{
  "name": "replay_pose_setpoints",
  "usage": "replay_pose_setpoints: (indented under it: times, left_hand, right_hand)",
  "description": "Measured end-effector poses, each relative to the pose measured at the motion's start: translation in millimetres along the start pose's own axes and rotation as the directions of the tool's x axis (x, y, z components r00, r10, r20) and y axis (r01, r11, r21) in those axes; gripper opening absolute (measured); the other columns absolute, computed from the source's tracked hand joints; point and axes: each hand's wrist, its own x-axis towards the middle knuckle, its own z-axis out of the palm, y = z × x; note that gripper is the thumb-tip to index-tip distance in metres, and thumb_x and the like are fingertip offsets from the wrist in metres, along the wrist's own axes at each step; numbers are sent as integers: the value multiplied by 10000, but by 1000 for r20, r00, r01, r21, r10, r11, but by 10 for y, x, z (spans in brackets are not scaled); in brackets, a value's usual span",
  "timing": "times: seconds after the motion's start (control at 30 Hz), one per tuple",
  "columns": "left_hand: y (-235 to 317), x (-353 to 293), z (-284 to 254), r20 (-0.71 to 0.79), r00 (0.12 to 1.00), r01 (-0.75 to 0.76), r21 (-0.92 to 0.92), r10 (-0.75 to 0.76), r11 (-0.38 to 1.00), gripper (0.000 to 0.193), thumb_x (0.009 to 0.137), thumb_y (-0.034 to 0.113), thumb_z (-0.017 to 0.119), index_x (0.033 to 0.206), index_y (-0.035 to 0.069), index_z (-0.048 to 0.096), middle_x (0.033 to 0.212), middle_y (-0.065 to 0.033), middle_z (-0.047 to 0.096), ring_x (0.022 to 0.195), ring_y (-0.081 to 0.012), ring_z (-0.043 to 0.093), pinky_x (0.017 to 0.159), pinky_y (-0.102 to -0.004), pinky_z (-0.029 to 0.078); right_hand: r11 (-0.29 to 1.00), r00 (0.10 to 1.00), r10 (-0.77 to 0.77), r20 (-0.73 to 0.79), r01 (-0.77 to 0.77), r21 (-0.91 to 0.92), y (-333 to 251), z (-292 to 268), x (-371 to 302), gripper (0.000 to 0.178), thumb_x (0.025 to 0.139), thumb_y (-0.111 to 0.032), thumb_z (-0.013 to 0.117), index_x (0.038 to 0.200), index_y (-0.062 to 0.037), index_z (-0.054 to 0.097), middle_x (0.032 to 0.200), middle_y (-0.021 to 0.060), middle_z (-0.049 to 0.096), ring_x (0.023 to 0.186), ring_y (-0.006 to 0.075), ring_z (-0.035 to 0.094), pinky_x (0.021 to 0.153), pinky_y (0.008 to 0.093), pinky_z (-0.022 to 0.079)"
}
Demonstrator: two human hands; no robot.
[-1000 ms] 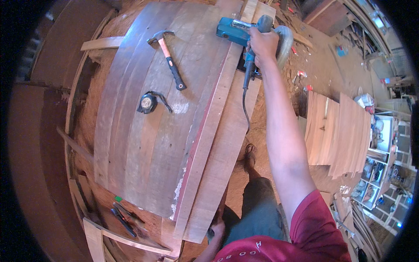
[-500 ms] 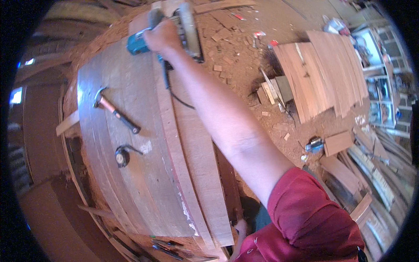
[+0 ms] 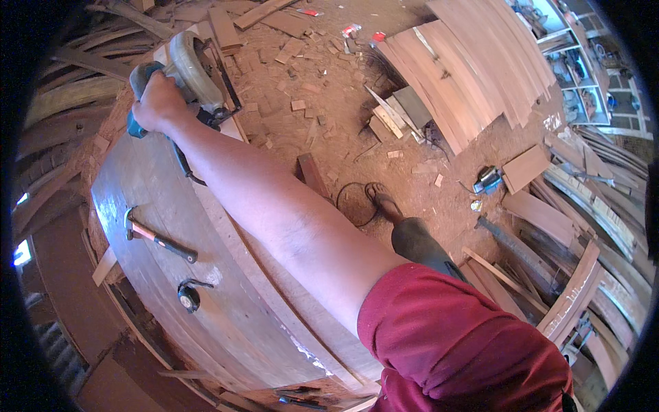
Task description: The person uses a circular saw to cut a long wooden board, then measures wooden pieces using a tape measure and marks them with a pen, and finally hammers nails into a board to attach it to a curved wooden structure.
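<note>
My right hand (image 3: 163,103) is wrapped round the handle of a teal circular saw (image 3: 189,69) at the upper left. The saw sits at the far end of a long wooden tabletop (image 3: 171,213), and its guard faces right. Its dark cord (image 3: 184,165) hangs down behind my forearm. Along the tabletop's right side runs a long narrow board (image 3: 237,250), partly covered by my arm. A hammer (image 3: 161,237) with an orange and black handle lies on the tabletop, and a black tape measure (image 3: 189,296) rests nearer to me. My left hand is out of view.
Sawdust and wood offcuts (image 3: 297,105) litter the floor. Joined planks (image 3: 473,69) lie at the upper right, beside short scraps (image 3: 390,118). A blue power tool (image 3: 487,180) and stacked lumber (image 3: 583,213) are at the right. My sandalled foot (image 3: 382,200) stands near a looped cord.
My right hand and the saw now appear farther left and lower, and the whole view has shifted. My leg and foot have come into view; a hand seen low beside my shirt is gone.
</note>
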Motion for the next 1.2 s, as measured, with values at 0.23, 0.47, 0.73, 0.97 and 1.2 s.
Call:
replay_pose_setpoints:
  times: [0.23, 0.47, 0.73, 0.97, 1.2]
  left_hand:
    - [107, -41, 6, -10, 1000, 21, -18, -21, 1000, 417, 957, 290, 622, 1329, 130, 526, 1146, -122, 643, 892, -205, 537, 792, -360, 449]
    - [141, -144, 84, -29, 999, 41, -97, -44, 994, 416, 951, 319, 633, 1306, 128, 531, 1105, -123, 648, 818, -196, 528, 737, -359, 449]
    - [134, -333, 320, -63, 994, 77, -202, -91, 976, 418, 945, 352, 646, 1279, 125, 536, 1059, -124, 655, 733, -185, 518, 674, -358, 449]
    - [62, -619, 666, -101, 985, 100, -313, -137, 945, 424, 940, 381, 656, 1255, 122, 541, 1018, -125, 661, 658, -176, 510, 619, -358, 450]
    - [99, -943, 992, -79, 992, 66, -374, -102, 925, 444, 924, 434, 676, 1206, 117, 545, 949, -122, 657, 555, -144, 453, 543, -343, 421]
  right_hand:
    - [999, 1000, -25, 7, 25, 45, 50, 66, 167, 691, 782, -199, 745, 1294, 113, 402, 1266, 350, 529, 1184, 435, 571, 1030, 452, 468]
    - [998, 998, -39, -48, 41, 37, 71, 167, 356, 653, 802, -199, 733, 1279, 111, 412, 1281, 347, 501, 1182, 439, 566, 1037, 447, 462]
    - [997, 998, -42, -37, 44, 67, 48, 161, 670, 645, 802, -203, 732, 1268, 107, 411, 1279, 354, 494, 1192, 455, 551, 1045, 451, 454]
    - [997, 998, -52, 30, 50, 60, -44, 211, 901, 691, 800, -210, 753, 1285, 109, 378, 1258, 350, 512, 1193, 463, 544, 1041, 481, 448]
    - [994, 993, -104, -62, 107, 37, -59, 241, 951, 577, 797, -208, 736, 1215, 83, 465, 1167, 355, 566, 1115, 475, 581, 989, 509, 473]
